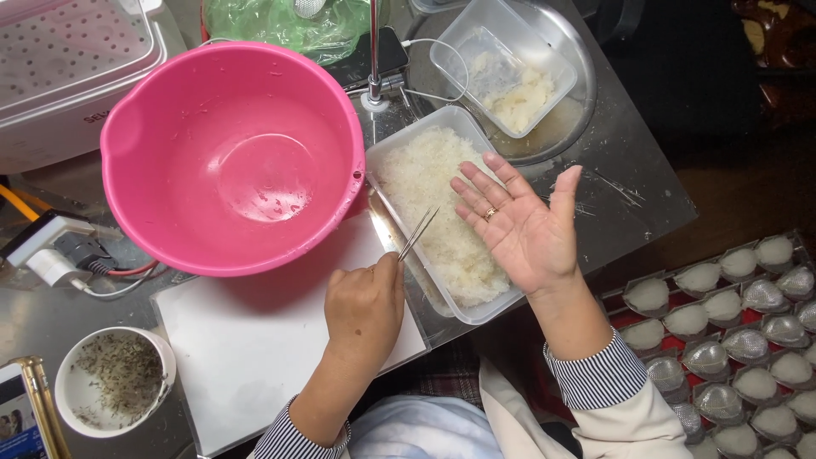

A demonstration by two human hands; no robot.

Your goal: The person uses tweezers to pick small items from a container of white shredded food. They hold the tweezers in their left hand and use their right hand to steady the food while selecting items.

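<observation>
Two hands over a steel table (629, 183) here; the left hand (364, 308) is closed around a pair of thin metal tweezers (417, 235), tips pointing up and right into a clear rectangular plastic tub (384, 157) full of white shredded stuff (429, 183) that looks like wet fibres; the right hand (520, 223) is held flat and wide open, palm up, fingers spread, gripping nothing, hovering over the right half of that same tub; there's a gold ring (490, 213) on one finger

Just left of the tub sits a big pink plastic bowl (234, 157), empty apart from some droplets and a few specks; it overlaps a flat white board (255, 348) that the left wrist lies across; bottom left there's a small round white bowl (115, 381) with dark bits and feathery scraps in it; top right, a second clear tub (501, 64) sits tilted in a round metal tray (578, 59), with a lump of the white stuff in one corner

Packaging-wise: far right is a clear moulded plastic tray (731, 340) over something red, rows of leaf-shaped pockets, many filled with white pieces; top left a white perforated box (72, 68); a crumpled green plastic bag (280, 21) at the top edge; a white plug adapter (51, 251) with cables at the left
</observation>
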